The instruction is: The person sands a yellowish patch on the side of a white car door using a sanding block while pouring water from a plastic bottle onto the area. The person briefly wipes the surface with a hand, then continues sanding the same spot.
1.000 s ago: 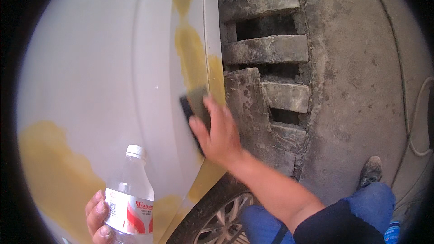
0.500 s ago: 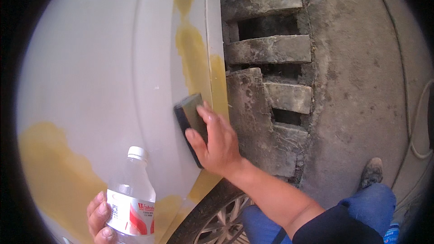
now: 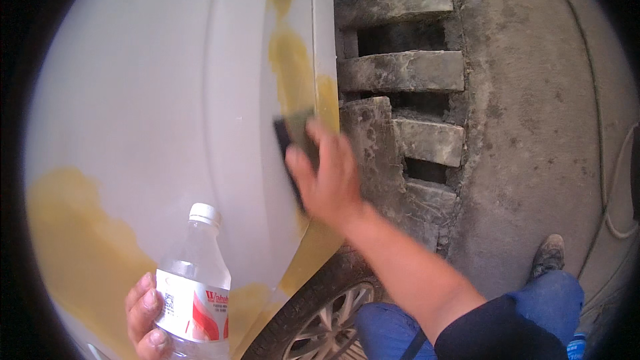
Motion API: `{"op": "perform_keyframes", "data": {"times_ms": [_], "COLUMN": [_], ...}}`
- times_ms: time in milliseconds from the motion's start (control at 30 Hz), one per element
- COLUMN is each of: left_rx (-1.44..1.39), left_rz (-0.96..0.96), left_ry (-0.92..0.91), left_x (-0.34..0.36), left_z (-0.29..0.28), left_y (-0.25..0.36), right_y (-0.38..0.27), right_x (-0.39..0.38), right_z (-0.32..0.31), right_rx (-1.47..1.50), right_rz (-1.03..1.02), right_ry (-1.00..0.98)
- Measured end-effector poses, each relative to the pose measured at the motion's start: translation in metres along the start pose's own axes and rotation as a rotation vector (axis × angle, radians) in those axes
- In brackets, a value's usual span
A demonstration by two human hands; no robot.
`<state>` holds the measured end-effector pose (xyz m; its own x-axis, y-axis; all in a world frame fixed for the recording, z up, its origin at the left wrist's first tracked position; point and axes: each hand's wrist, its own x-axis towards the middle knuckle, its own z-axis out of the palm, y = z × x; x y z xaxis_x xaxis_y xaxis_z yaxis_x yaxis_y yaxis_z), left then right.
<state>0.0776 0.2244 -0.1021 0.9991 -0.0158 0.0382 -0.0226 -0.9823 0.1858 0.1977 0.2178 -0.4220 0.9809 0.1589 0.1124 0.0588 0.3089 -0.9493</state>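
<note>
My right hand [image 3: 328, 175] presses a dark sanding block [image 3: 288, 135] flat against the side of a pale grey car body panel [image 3: 153, 107]; the hand is blurred with motion. The block lies on a yellow-ochre filler patch [image 3: 293, 73] that runs down the panel's edge. My left hand [image 3: 145, 317] grips a clear plastic water bottle [image 3: 195, 280] with a white cap and a red and white label, held upright at the lower left in front of the panel. A larger yellow filler patch [image 3: 73, 240] spreads across the panel's lower left.
A car wheel with a tyre and alloy rim [image 3: 327, 313] sits below the panel. To the right lies a concrete drain grating [image 3: 407, 80] with open slots, then rough concrete floor [image 3: 533, 107]. My blue trouser leg [image 3: 533, 307] and shoe [image 3: 550, 253] are at the lower right, with a thin cable [image 3: 617, 180].
My right hand has slid the sanding block down and back up along the panel's edge. The bottle in my left hand has dropped slightly lower.
</note>
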Motion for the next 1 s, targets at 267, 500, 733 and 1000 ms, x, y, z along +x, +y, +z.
{"op": "perform_keyframes", "data": {"times_ms": [267, 500, 733, 1000], "left_rx": [-0.125, -0.087, 0.022, 0.074], "left_rz": [-0.043, -0.049, 0.008, 0.030], "left_ry": [-0.031, -0.002, -0.054, -0.055], "left_x": [0.002, 0.002, 0.005, 0.009], "left_z": [-0.007, -0.003, -0.006, 0.001], "left_y": [-0.003, -0.001, -0.001, 0.004], "right_y": [-0.010, 0.022, -0.001, 0.047], "right_x": [-0.033, 0.021, -0.066, 0.040], "right_z": [-0.008, -0.004, -0.014, -0.004], "right_rx": [-0.035, -0.069, -0.005, -0.085], "right_rz": [0.049, 0.081, 0.059, 0.071], "right_ry": [-0.068, -0.069, -0.108, -0.077]}}
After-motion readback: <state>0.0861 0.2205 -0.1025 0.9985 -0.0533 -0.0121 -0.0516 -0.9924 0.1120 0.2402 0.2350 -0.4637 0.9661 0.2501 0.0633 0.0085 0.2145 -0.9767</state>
